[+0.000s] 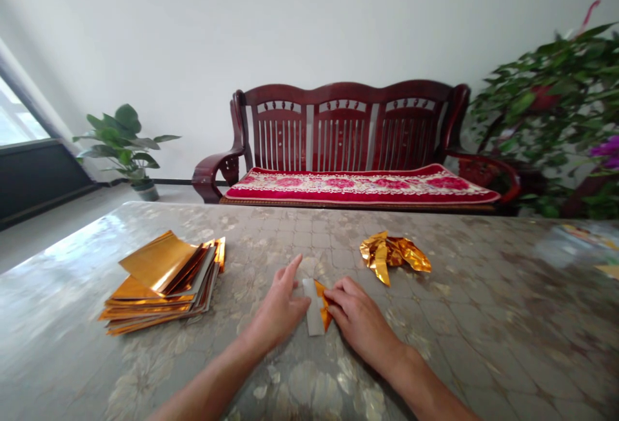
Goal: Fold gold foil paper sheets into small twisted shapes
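Between my hands a partly folded sheet of gold foil paper [314, 313] lies on the table, its grey backing up on the left and a gold flap on the right. My right hand [355, 314] pinches the gold flap with thumb and fingertips. At the sheet's left edge rests my left hand [283, 305], its index finger stretched forward and its thumb touching or very near the paper. A stack of gold foil paper [155, 279] lies to the left, its sheets unevenly piled. Beyond my right hand sit folded or crumpled gold foil pieces [394, 255].
A patterned, glossy cover lies over the table [271, 234]. Behind it stands a dark red wooden bench [343, 118] with a red floral cushion [358, 184]. Potted plants [126, 140] flank it. A blurred clear plastic item [575, 244] lies at the table's right.
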Motion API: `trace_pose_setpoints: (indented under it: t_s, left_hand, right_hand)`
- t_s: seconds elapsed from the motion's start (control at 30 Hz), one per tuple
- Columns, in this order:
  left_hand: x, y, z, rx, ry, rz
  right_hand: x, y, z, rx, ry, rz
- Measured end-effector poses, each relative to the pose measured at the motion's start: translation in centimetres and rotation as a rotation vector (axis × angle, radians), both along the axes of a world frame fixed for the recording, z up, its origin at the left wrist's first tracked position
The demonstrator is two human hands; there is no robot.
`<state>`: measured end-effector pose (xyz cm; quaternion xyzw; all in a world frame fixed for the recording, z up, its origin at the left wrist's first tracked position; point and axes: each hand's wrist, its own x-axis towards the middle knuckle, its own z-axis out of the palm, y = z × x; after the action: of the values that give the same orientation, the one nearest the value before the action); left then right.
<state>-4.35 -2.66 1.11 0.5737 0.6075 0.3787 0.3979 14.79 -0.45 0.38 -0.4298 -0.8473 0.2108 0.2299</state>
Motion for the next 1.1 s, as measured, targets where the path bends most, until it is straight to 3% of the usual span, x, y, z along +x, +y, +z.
trace_pose_setpoints:
  t_s: [0.17,0.27,0.47,0.57,0.7,0.8,0.93,1.1]
  left_hand:
    - [1.0,-0.4,2.3,-0.224,-0.317,0.119]
    - [1.7,-0.5,2.7,-0.283,-0.464,0.185]
    - [2.5,-0.3,1.1,-0.244,-0.705,0.324]
    - [2.7,-0.1,-0.1,-0.17,-0.756,0.298]
    - [2.9,0.6,-1.9,-0.026,-0.608,0.11]
    - [3.0,1.2,-2.8,0.049,-0.428,0.048]
    - [3.0,1.1,-3.0,0.093,-0.237,-0.002]
    - [2.7,0.7,-2.5,0.179,-0.006,-0.084]
  right_hand:
    - [0.0,0.0,-0.1,0.009,0.002,-0.005]
    - [0.0,0.0,-0.2,0.009,-0.004,-0.008]
    - [-0.2,0.1,-0.1,-0.007,-0.014,-0.019]
    - [-0.3,0.0,-0.2,-0.016,-0.009,-0.031]
    - [-0.1,0.2,-0.2,-0.036,-0.008,-0.037]
    - [0.0,0.3,0.2,-0.065,-0.03,-0.044]
    - [-0.5,-0.1,1.1,-0.106,-0.034,-0.086]
    - [-1.4,-0.8,0.6,-0.036,-0.079,-0.186]
